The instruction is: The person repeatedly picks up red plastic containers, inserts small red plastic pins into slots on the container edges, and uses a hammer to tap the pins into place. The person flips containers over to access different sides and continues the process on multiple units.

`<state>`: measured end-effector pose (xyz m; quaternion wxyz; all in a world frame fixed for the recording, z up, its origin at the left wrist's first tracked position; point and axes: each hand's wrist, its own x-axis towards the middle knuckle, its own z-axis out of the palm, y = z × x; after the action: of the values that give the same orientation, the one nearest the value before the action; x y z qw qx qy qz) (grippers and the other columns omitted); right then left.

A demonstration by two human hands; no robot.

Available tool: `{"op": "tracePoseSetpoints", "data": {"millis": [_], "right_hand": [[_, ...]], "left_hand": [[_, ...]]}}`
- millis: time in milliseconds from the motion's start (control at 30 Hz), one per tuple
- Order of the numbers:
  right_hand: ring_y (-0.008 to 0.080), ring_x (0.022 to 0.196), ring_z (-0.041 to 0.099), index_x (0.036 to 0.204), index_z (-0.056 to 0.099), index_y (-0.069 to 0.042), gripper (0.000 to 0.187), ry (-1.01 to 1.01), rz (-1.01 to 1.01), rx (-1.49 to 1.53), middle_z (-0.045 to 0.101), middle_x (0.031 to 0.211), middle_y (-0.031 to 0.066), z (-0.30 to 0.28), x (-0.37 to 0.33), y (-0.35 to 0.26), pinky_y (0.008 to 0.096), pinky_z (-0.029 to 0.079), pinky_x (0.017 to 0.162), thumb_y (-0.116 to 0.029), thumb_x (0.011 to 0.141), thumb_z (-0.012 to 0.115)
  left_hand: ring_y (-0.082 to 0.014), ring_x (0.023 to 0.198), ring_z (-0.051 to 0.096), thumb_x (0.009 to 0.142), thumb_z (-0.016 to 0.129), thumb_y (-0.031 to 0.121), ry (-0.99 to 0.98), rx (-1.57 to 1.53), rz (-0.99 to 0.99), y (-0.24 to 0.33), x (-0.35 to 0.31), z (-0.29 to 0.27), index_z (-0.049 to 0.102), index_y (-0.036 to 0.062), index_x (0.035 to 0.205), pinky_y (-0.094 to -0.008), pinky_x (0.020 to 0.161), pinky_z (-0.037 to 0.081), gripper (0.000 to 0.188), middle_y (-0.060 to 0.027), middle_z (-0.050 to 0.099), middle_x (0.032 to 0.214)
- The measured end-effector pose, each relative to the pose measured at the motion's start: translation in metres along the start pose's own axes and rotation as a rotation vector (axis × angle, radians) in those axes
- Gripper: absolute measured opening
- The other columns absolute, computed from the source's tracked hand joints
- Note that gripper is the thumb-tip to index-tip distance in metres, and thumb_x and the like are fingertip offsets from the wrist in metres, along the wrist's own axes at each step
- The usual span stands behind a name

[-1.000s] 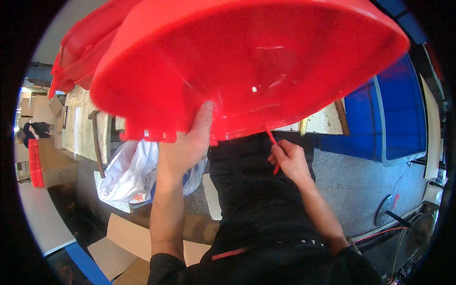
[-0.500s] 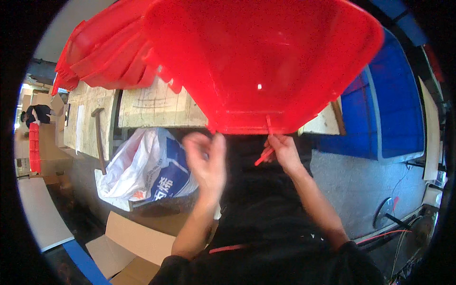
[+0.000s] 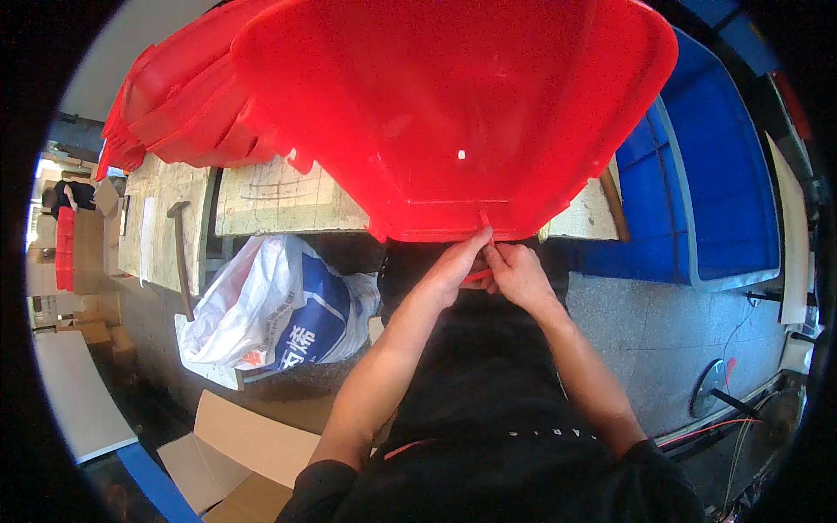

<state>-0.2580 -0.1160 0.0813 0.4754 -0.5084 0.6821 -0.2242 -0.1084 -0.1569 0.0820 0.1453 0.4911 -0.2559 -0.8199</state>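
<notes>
A large, glossy red plastic shell (image 3: 436,113) rises in front of me, its narrow end nearest my body. My right hand (image 3: 520,275) is closed round a thin red strip (image 3: 477,276) just below that end. Beside it, my left hand (image 3: 459,263) has its fingertips pinched at the strip's upper part, against the shell's near edge. The two hands touch or nearly touch. Part of the strip is hidden behind the fingers. A small pale spot shows in the middle of the shell.
More red plastic shells (image 3: 187,105) lie stacked at the left on a worn wooden table (image 3: 288,200). A hammer (image 3: 181,248) rests at the table's left. Below are a white-and-blue sack (image 3: 279,305) and an open cardboard box (image 3: 253,436). Right stands a blue crate (image 3: 724,192). Another person (image 3: 71,197) is far left.
My left hand has moved right and up from beside the strip to pinch it. My right hand keeps its hold. The shell has shifted slightly left in view.
</notes>
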Motion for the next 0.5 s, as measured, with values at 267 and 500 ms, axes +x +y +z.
{"op": "tracePoseSetpoints", "data": {"millis": [267,500], "right_hand": [[0.0341,0.081,0.072,0.096,0.07,0.001,0.038,0.332,0.134,-0.559,0.071,0.081,0.0206,-0.068,-0.049,-0.06,0.0411,0.056,0.071,-0.037,0.088,0.071],[0.0419,0.074,0.068,0.097,0.066,-0.001,0.021,0.536,-0.418,-0.23,0.068,0.079,0.0237,-0.065,-0.002,-0.053,0.0462,0.055,0.064,-0.017,0.085,0.068]], "left_hand": [[-0.0206,0.108,0.063,0.099,0.044,0.06,-0.252,0.184,0.043,0.002,0.012,-0.004,0.058,0.0058,0.129,-0.0385,0.084,0.052,0.063,-0.0118,0.066,0.12],[-0.0222,0.092,0.068,0.103,0.049,0.042,-0.26,0.011,0.15,-0.01,-0.002,-0.003,0.059,0.0022,0.123,-0.0351,0.082,0.054,0.046,-0.0144,0.067,0.112]]}}
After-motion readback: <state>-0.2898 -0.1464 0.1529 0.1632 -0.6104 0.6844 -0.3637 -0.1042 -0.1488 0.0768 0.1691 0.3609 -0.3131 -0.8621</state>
